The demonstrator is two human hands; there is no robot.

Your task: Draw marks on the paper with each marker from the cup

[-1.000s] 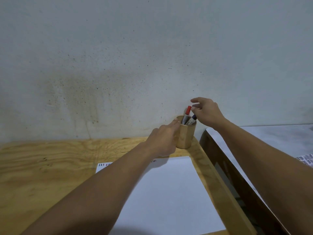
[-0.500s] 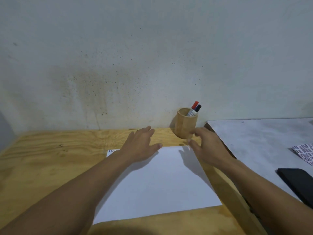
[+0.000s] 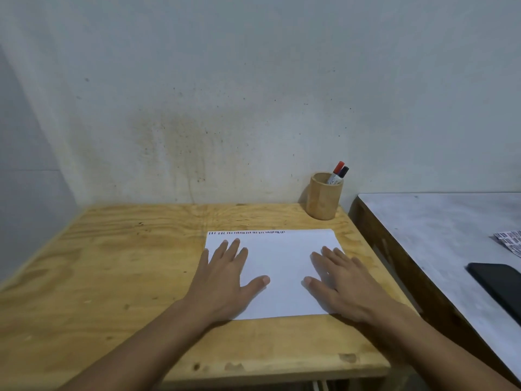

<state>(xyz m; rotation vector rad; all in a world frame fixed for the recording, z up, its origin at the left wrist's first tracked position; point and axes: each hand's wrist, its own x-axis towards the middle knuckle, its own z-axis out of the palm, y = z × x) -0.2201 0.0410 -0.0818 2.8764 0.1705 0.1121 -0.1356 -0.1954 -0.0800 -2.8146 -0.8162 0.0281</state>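
Both hands flat on the paper (image 3: 277, 266), palms down, fingers spread, holding nothing. Left hand (image 3: 225, 280) sits on the sheet's left edge, right hand (image 3: 342, 286) on its right part. Paper lies on the wooden worktop (image 3: 118, 272), long axis left-right, a row of small printed marks along its far edge; the rest looks blank.

Cup (image 3: 324, 196) stands upright at the worktop's far right corner, beyond the paper and apart from it. It lies ahead and slightly left of the right hand, ahead and well right of the left. Right hand is nearer, so I'd reach with that one. Markers lean right out of the cup, caps up.

Count: 2 markers, red cap (image 3: 338, 167) and dark cap (image 3: 344, 171), touching; 1 cup; 1 sheet. No drawn marks visible, so the task looks unstarted.
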